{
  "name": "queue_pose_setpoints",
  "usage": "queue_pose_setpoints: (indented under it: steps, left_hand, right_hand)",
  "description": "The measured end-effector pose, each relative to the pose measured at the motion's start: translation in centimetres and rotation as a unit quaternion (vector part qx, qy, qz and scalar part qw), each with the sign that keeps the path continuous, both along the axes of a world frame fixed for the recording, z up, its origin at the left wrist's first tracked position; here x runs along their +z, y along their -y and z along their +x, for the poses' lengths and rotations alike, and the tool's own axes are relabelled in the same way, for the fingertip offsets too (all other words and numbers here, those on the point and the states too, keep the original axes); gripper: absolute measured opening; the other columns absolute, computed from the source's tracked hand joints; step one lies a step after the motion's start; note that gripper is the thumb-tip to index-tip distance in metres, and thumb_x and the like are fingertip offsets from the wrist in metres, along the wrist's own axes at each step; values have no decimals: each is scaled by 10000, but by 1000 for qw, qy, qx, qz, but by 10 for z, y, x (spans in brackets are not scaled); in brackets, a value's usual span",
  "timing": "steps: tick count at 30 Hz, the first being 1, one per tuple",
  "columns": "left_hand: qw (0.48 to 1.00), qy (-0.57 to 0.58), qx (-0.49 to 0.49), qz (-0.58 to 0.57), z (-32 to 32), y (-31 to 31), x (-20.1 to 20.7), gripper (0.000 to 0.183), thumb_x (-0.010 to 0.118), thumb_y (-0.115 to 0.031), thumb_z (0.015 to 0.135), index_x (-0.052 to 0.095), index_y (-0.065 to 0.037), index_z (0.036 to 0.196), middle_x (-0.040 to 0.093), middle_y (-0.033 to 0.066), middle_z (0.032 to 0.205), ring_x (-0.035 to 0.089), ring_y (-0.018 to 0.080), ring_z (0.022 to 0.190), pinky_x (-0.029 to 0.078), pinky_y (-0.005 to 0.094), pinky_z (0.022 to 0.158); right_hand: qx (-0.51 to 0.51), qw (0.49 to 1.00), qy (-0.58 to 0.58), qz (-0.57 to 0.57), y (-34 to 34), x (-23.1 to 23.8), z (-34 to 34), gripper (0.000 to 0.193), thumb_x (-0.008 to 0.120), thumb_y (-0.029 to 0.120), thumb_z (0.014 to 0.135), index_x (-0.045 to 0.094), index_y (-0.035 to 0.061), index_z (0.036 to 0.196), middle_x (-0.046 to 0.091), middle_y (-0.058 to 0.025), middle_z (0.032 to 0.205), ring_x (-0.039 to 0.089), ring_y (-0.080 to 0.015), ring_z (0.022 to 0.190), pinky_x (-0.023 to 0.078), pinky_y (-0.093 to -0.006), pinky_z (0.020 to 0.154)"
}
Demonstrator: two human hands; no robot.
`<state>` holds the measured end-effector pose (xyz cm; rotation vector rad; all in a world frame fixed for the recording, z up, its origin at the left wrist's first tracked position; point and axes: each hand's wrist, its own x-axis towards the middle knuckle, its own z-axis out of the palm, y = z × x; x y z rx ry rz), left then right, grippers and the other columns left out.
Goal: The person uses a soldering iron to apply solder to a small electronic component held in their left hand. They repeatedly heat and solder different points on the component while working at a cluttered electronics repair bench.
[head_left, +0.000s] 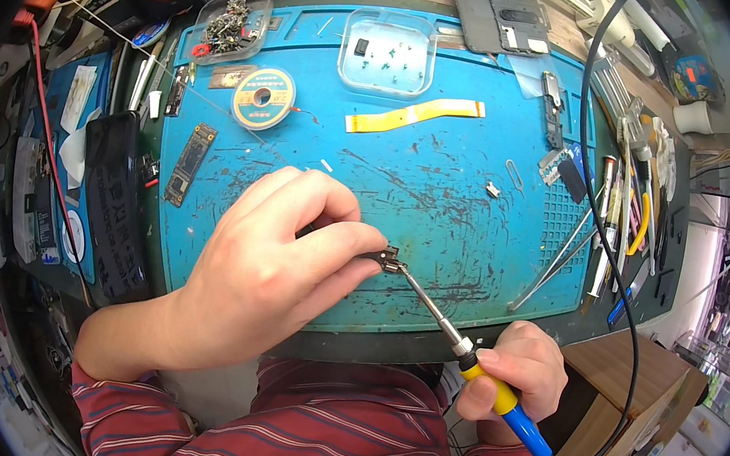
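Left hand: in the head view, a small dark part with metal contacts [390, 259] is pinched between thumb and forefinger of the left hand [278, 254]; it is gripped at its left end, seemingly so the right end is left exposed.
Small dark part: held above the near half of the blue mat surface [471, 230], about midway between left and right edges.
Right hand: a yellow-and-blue-handled soldering iron [504, 398] is clasped pen-fashion by the right hand [523, 374], fingers closed well behind the metal shaft, presumably away from heat.
Iron tip: angled in at the part's right end; contact cannot be told.
Black cable [586, 91]: looped by the surface's right edge, probably off the work.
Far edge: a shallow clear plastic box [432, 57] and, toward the left corner, a pale-yellow wire spool [277, 112] are set, likely within reach.
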<state>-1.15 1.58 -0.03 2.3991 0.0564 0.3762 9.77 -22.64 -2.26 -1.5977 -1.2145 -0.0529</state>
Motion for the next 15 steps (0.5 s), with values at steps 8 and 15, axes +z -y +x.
queue_pose_setpoints:
  steps: [8, 15]
  left_hand:
    - [1000, 0, 0, -1, 0, 0, 0, 283, 814, -31, 682, 700, -59, 940, 576, 50, 861, 559, 225, 767, 443, 339, 679]
    - [1000, -1, 0, 0, -1, 0, 0, 293, 816, -34, 676, 701, -59, 944, 575, 50, 859, 558, 226, 766, 443, 339, 674]
  right_hand:
    - [0, 1000, 15, 1, -2, 0, 0, 167, 721, 109, 801, 670, 28, 938, 575, 7, 616, 520, -117, 456, 370, -239, 404]
    - [-3, 1000, 17, 0, -3, 1, 1, 166, 718, 106, 799, 669, 27, 936, 570, 9, 612, 517, -116, 452, 359, -238, 397]
